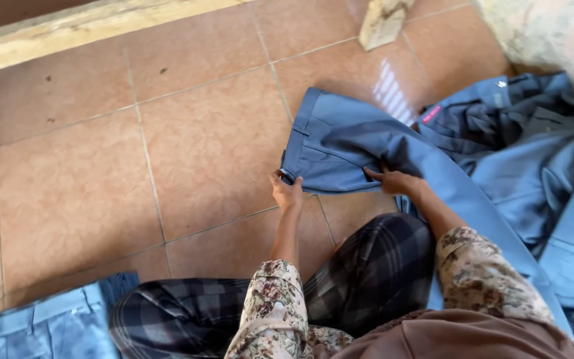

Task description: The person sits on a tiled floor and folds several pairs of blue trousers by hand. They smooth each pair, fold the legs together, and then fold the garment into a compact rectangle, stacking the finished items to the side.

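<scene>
A pair of blue-grey trousers [340,143] lies spread on the tiled floor [187,153], waistband end toward the upper left, the cloth smooth and faintly shiny with a stitched band along the top edge and soft creases running across the seat; the left hand [287,191] sits at the lower left corner of the waistband, fingers curled in and pinching the fabric edge against the thumb, closed on the cloth; the right hand [393,179] lies on the trousers' lower hem of the fold, fingers spread only a little and bent down into the fabric, pressing or gripping a crease, though whether it truly has the cloth pinched I cannot tell; the trouser leg runs away from the hands in a long flat strip down to the right, passing beside the person's knee; both forearms emerge from floral-print sleeves [270,306] of a thin, busy-patterned cloth, and a dark plaid skirt [367,266] covers the bent legs below the hands; to the right a rumpled heap of blue-grey garments [533,146] lies in thick folds, one piece bearing a small pink tag [431,114]; at the lower left corner a neatly folded blue garment [48,326] rests flat, well apart from the hands; the floor is of large square terracotta tiles with pale grout lines and a dull glaze; a pale wooden beam [81,26] crosses the top left.
</scene>
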